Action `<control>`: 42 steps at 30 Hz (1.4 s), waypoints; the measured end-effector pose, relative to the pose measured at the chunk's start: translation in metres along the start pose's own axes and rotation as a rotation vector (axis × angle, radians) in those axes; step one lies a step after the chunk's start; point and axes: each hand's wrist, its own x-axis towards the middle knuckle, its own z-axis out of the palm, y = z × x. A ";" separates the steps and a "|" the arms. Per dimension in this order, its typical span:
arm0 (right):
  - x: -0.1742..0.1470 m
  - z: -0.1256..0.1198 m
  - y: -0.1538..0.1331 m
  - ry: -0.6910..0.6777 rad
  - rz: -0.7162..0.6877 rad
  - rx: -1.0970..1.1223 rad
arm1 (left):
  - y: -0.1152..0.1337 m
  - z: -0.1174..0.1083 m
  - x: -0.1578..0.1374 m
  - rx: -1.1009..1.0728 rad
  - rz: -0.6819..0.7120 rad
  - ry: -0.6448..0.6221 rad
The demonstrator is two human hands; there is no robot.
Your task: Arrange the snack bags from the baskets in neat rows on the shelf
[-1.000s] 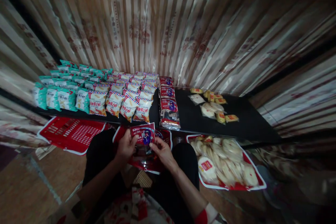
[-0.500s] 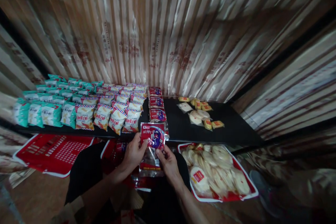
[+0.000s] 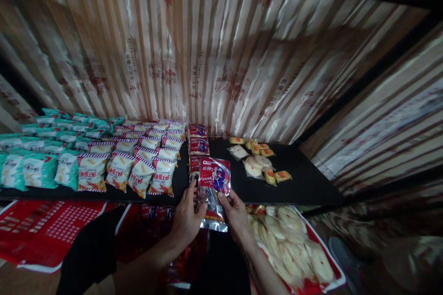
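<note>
A red and purple snack packet (image 3: 216, 174) with a clear, silvery lower half is held upright in front of the black shelf. On its left side, my left hand (image 3: 188, 216) grips it with the thumb by the lower edge. My right hand (image 3: 237, 214) pinches its right side, thumb on the front. Just behind, a column of matching red packets (image 3: 198, 145) lies on the shelf, the nearest partly hidden by the held one.
The black shelf (image 3: 238, 191) bears rows of teal bags (image 3: 39, 170) and white-and-red snack bags (image 3: 92, 173) at left. Round wrapped cakes (image 3: 254, 166) and small yellow packets (image 3: 284, 175) lie at right. Below are red baskets (image 3: 65, 235), one full of wrapped round cakes (image 3: 294, 239).
Both hands and the packet have shifted slightly right relative to the shelf. My left fingers have slid lower along the packet's side. The view has tilted and moved closer.
</note>
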 end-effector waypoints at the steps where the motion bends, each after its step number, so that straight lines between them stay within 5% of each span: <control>1: 0.009 0.001 -0.006 -0.004 -0.010 0.004 | 0.001 0.003 0.005 0.026 0.026 0.013; 12: 0.153 0.016 -0.046 0.076 -0.129 -0.138 | 0.016 0.033 0.089 0.321 0.287 0.051; 23: 0.276 0.042 -0.041 0.173 -0.266 -0.636 | 0.008 0.046 0.183 0.417 0.184 0.129; 31: 0.298 0.054 -0.040 0.193 -0.380 -1.013 | -0.004 0.052 0.214 0.430 0.160 0.141; 42: 0.288 0.069 -0.036 0.220 -0.338 -1.372 | -0.014 0.055 0.216 0.455 0.070 0.123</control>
